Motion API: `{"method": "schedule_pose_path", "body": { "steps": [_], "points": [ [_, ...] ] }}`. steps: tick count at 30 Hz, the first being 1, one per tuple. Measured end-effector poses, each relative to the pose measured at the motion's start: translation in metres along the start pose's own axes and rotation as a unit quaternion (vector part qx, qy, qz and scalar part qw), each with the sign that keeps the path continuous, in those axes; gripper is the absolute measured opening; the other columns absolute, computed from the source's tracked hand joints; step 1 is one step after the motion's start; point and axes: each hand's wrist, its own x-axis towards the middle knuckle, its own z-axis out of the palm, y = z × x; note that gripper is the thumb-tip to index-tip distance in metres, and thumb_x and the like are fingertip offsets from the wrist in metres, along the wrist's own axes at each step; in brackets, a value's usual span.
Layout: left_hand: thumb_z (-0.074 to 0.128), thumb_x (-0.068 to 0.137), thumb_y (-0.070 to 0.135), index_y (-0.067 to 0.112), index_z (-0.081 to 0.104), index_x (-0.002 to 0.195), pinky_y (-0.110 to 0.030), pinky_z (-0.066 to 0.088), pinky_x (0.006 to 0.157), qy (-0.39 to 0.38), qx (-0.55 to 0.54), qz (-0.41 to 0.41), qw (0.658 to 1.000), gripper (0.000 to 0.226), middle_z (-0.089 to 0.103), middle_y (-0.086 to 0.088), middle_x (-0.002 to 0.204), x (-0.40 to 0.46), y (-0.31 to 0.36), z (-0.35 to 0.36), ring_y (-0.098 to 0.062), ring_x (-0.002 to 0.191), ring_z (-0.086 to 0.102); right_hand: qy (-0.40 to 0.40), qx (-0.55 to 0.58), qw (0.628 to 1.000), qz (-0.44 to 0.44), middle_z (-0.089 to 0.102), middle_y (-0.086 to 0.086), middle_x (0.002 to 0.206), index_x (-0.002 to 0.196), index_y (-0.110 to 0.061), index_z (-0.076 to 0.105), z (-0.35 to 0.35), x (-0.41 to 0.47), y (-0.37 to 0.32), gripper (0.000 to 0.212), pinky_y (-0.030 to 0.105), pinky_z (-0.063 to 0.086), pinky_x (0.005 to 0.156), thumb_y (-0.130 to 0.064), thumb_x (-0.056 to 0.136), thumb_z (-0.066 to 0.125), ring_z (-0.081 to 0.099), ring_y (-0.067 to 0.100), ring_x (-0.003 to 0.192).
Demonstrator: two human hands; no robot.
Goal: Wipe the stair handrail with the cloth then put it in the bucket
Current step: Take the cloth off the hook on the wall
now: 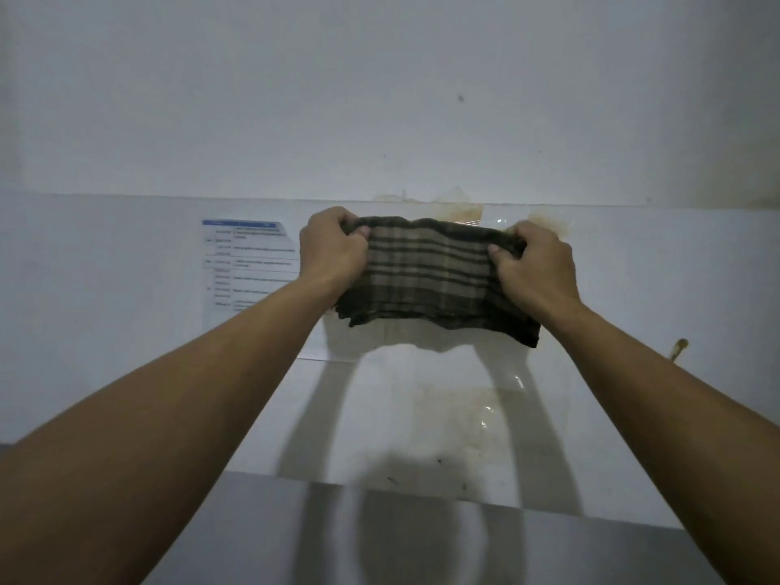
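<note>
Ahead, a pale tiled wall (pixel 126 373) with brown stains fills the view, a printed notice (pixel 249 268) stuck to it, and in front the dark plaid cloth (pixel 430 272) hangs stretched between left hand (pixel 333 247) and right hand (pixel 536 263), each clenched on one end

A printed sheet (pixel 249 268) was stuck on the tiled wall (pixel 126 331), its blue header bar across the top and rows of small type below. The print was too blurred to read; no other lettering showed.
</note>
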Motion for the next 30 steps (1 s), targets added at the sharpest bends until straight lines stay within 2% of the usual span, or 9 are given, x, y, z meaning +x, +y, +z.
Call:
{"method": "schedule_pose_path", "body": {
  "steps": [6,9,13,15,17,20,23,27,30],
  "points": [
    [0.064,0.087,0.009,0.016,0.066,0.083,-0.036,0.055,0.086,0.047,0.004,-0.020,0.999,0.008,0.066,0.000,0.091,-0.008,-0.044,-0.109,-0.022,0.094,0.063,-0.114,0.053,0.989,-0.081,0.063,0.004,0.087,0.092,-0.015,0.064,0.049,-0.013,-0.071,0.016,0.028,0.040,0.072,-0.023,0.080,0.072,0.057,0.021,0.082],
    [0.064,0.085,0.005,0.012,0.059,0.089,-0.037,0.056,0.078,0.062,0.035,-0.043,0.997,0.010,0.062,-0.005,0.090,-0.016,-0.075,-0.176,-0.023,0.086,0.061,-0.162,0.104,0.975,-0.108,0.063,0.005,0.084,0.093,-0.016,0.061,0.089,-0.026,-0.112,0.023,0.028,0.040,0.071,-0.020,0.076,0.076,0.058,0.021,0.079],
    [0.063,0.083,-0.003,0.014,0.046,0.082,-0.030,0.049,0.065,0.089,0.079,-0.068,0.991,0.024,0.054,-0.004,0.080,-0.038,-0.110,-0.272,-0.019,0.072,0.052,-0.247,0.177,0.941,-0.147,0.065,0.007,0.087,0.095,-0.017,0.048,0.151,-0.053,-0.175,0.027,0.034,0.047,0.076,-0.012,0.080,0.070,0.061,0.018,0.083],
    [0.065,0.082,-0.003,0.016,0.048,0.071,-0.030,0.050,0.064,0.110,0.111,-0.072,0.985,0.028,0.056,-0.006,0.079,-0.052,-0.121,-0.321,-0.018,0.070,0.051,-0.270,0.211,0.924,-0.171,0.062,0.002,0.086,0.089,-0.018,0.049,0.181,-0.070,-0.210,0.022,0.027,0.044,0.071,-0.007,0.082,0.067,0.058,0.009,0.078],
    [0.065,0.083,-0.002,0.016,0.057,0.069,-0.028,0.052,0.065,0.134,0.136,-0.077,0.979,0.025,0.060,-0.002,0.079,-0.068,-0.129,-0.369,-0.017,0.071,0.056,-0.284,0.237,0.908,-0.199,0.063,0.000,0.082,0.083,-0.019,0.055,0.211,-0.090,-0.249,0.019,0.024,0.043,0.069,-0.002,0.083,0.063,0.058,0.009,0.075],
    [0.061,0.087,-0.004,0.013,0.073,0.083,-0.016,0.056,0.067,0.164,0.164,-0.094,0.968,0.021,0.069,0.007,0.085,-0.098,-0.136,-0.434,-0.001,0.074,0.067,-0.316,0.282,0.875,-0.235,0.068,-0.001,0.084,0.080,-0.016,0.070,0.253,-0.124,-0.310,0.023,0.025,0.049,0.078,0.003,0.084,0.058,0.062,0.014,0.082],
    [0.056,0.090,-0.005,0.008,0.074,0.097,-0.006,0.053,0.065,0.199,0.216,-0.115,0.949,0.023,0.069,0.010,0.086,-0.127,-0.141,-0.493,0.010,0.070,0.066,-0.358,0.323,0.838,-0.254,0.073,0.000,0.092,0.089,-0.013,0.077,0.289,-0.161,-0.370,0.028,0.020,0.046,0.085,0.003,0.087,0.054,0.063,0.011,0.089],
    [0.062,0.088,0.003,0.010,0.071,0.109,-0.015,0.052,0.077,0.241,0.292,-0.152,0.913,0.024,0.069,0.002,0.099,-0.168,-0.140,-0.558,0.000,0.086,0.062,-0.400,0.362,0.782,-0.312,0.072,0.005,0.106,0.100,-0.012,0.075,0.327,-0.205,-0.444,0.029,0.025,0.045,0.092,0.002,0.088,0.052,0.062,0.016,0.099],
    [0.074,0.079,0.008,0.010,0.066,0.119,-0.024,0.051,0.090,0.259,0.364,-0.181,0.876,0.040,0.066,-0.001,0.109,-0.201,-0.133,-0.598,-0.012,0.097,0.063,-0.417,0.401,0.734,-0.355,0.071,0.004,0.107,0.102,-0.012,0.074,0.350,-0.242,-0.503,0.025,0.021,0.043,0.088,-0.004,0.088,0.054,0.062,0.016,0.101]
  ]
}}
